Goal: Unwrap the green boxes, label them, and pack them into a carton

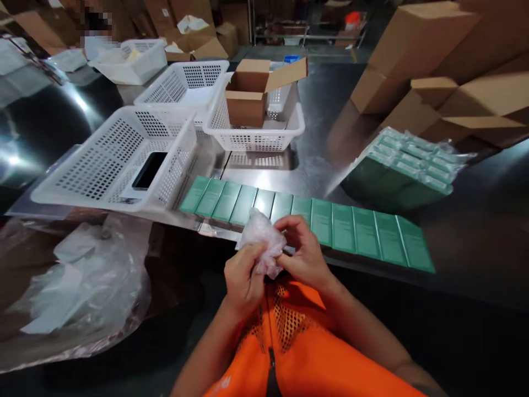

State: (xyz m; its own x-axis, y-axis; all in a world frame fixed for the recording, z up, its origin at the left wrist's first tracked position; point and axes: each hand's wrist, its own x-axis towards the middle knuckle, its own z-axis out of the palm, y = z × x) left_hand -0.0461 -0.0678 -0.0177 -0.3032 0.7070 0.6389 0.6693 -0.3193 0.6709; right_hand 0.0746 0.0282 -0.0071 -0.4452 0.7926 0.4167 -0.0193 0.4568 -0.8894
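Crumpled clear plastic wrap (261,240) sits pinched between left hand (243,280) and right hand (305,252), both grips closed on it.

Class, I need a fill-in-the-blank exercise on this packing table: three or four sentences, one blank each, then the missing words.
1. Both hands, left hand and right hand, hold a crumpled piece of clear ____.
2. The row of flat boxes on the table is coloured ____.
3. A dark phone lies inside a white ____.
4. The open cardboard box stands in a basket made of white ____.

Missing words: plastic; green; basket; plastic
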